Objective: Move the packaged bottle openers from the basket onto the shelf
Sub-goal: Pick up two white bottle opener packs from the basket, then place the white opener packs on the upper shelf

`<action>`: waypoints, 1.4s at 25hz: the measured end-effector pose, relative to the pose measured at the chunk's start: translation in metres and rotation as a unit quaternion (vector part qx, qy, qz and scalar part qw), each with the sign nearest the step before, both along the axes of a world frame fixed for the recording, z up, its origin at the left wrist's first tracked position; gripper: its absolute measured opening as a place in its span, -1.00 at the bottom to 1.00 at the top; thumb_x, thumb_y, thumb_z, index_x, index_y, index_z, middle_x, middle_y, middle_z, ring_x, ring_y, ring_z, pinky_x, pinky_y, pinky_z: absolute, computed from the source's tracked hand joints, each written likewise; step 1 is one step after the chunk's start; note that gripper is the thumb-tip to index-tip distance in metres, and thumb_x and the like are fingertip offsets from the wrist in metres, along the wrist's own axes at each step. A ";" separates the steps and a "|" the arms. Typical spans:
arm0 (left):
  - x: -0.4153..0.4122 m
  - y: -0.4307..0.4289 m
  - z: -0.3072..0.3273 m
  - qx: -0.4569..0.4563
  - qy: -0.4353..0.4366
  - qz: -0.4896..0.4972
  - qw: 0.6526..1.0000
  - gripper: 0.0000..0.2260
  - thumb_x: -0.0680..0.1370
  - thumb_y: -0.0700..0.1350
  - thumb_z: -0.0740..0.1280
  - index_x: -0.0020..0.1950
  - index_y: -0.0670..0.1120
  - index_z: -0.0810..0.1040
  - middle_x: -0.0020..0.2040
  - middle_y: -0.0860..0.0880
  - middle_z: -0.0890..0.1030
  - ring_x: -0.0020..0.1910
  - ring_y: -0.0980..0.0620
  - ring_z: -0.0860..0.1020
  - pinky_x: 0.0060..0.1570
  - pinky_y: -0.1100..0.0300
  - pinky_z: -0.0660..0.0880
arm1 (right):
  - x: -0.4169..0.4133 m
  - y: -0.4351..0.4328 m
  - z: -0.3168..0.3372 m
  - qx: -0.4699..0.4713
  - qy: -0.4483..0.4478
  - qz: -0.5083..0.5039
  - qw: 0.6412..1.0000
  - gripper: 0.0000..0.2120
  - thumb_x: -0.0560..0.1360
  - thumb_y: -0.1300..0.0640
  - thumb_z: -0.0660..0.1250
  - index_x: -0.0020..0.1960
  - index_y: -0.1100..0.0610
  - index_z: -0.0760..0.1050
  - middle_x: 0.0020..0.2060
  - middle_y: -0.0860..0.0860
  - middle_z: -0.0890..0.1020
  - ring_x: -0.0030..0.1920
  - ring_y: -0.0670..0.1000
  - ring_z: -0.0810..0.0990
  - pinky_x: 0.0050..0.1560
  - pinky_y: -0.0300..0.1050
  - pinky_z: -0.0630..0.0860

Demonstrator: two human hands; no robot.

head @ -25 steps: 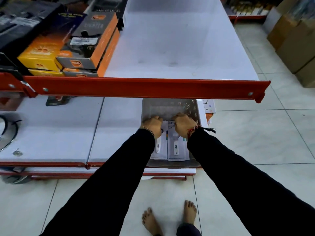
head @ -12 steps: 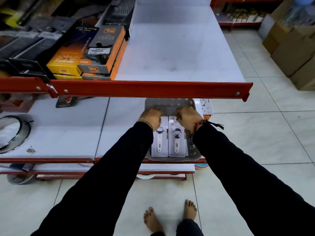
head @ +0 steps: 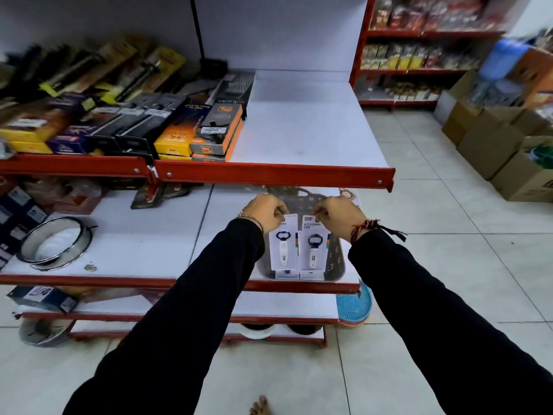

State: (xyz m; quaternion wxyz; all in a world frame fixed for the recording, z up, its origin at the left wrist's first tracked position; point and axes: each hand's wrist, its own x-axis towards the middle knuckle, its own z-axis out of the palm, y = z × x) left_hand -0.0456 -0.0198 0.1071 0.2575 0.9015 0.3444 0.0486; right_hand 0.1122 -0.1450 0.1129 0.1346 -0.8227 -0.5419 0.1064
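Sleeves outstretched; left hand (head: 264,211) and right hand (head: 338,214) each pinched shut on a packaged bottle opener (head: 282,245), (head: 312,245), now raised above the grey basket (head: 336,262). Beyond, bare upper shelf (head: 299,133) awaiting both, likely next.

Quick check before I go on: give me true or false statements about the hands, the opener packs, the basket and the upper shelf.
1. Each hand, left hand and right hand, pinches one pack by its top edge. True.
2. The left pack and right pack lie on the upper shelf. False: they are held above the grey basket.
3. The basket sits on the floor. False: on the lower shelf.
4. The upper shelf's right part is bare. True.
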 end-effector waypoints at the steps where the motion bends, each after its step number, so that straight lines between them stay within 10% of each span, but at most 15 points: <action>1: -0.005 -0.007 0.011 0.005 -0.013 0.004 1.000 -0.75 0.51 -0.33 0.27 0.05 -0.13 0.69 -0.02 -0.11 0.73 -0.02 -0.03 0.68 0.11 0.10 0.62 | -0.004 -0.006 0.010 0.009 -0.013 0.007 1.000 -0.73 0.55 0.24 0.22 0.09 0.09 0.66 0.04 0.07 0.73 0.08 0.11 0.67 0.11 0.00 0.61; 8: -0.037 -0.040 0.093 0.063 -0.108 -0.003 0.992 -0.75 0.50 -0.30 0.30 0.04 -0.10 0.72 -0.02 -0.07 0.74 -0.05 0.05 0.67 0.12 0.18 0.60 | -0.017 -0.032 0.093 0.060 -0.004 0.045 0.997 -0.71 0.50 0.28 0.23 -0.02 0.03 0.68 -0.16 -0.06 0.71 -0.04 0.01 0.69 0.04 0.02 0.64; 13: -0.036 -0.023 0.164 0.071 -0.154 0.004 0.985 -0.70 0.49 -0.35 0.24 0.06 -0.16 0.71 -0.04 -0.14 0.73 -0.06 0.02 0.68 0.02 0.28 0.59 | 0.003 -0.014 0.180 0.105 -0.032 0.085 0.990 -0.68 0.48 0.37 0.23 0.05 0.13 0.69 -0.21 -0.03 0.70 -0.10 -0.09 0.64 -0.18 -0.53 0.46; 18: -0.017 0.027 0.233 0.130 -0.165 0.033 0.977 -0.70 0.47 -0.33 0.26 0.04 -0.12 0.73 -0.04 -0.12 0.74 -0.05 0.04 0.68 0.01 0.33 0.57 | 0.027 0.034 0.243 0.162 -0.042 0.081 0.983 -0.70 0.49 0.37 0.25 0.07 0.18 0.68 -0.10 0.09 0.74 -0.05 -0.05 0.65 -0.22 -0.53 0.40; 24: 0.027 0.090 0.247 0.150 -0.116 0.081 0.978 -0.73 0.50 -0.30 0.30 0.10 -0.12 0.71 0.13 -0.06 0.70 0.03 0.02 0.62 0.03 0.35 0.46 | 0.049 0.107 0.243 0.138 -0.026 0.038 0.989 -0.65 0.50 0.36 0.18 0.08 0.16 0.69 0.01 0.11 0.73 -0.04 -0.03 0.60 -0.25 -0.32 0.42; 28: 0.051 0.117 0.208 0.091 -0.111 0.089 0.986 -0.76 0.50 -0.32 0.32 0.06 -0.14 0.73 0.10 -0.09 0.71 0.01 0.01 0.64 0.01 0.30 0.52 | 0.061 0.142 0.199 0.072 0.018 0.033 0.997 -0.68 0.52 0.32 0.20 0.10 0.18 0.69 0.00 0.10 0.74 -0.28 -0.17 0.52 -0.48 -0.54 0.37; 35: 0.072 0.139 0.156 0.097 -0.054 0.063 0.992 -0.74 0.48 -0.29 0.32 0.06 -0.11 0.73 0.06 -0.03 0.72 0.11 -0.01 0.63 0.19 0.23 0.51 | 0.070 0.166 0.148 0.072 0.024 0.018 0.997 -0.75 0.51 0.32 0.27 0.08 0.20 0.69 0.10 0.15 0.71 0.16 0.13 0.64 0.13 -0.15 0.52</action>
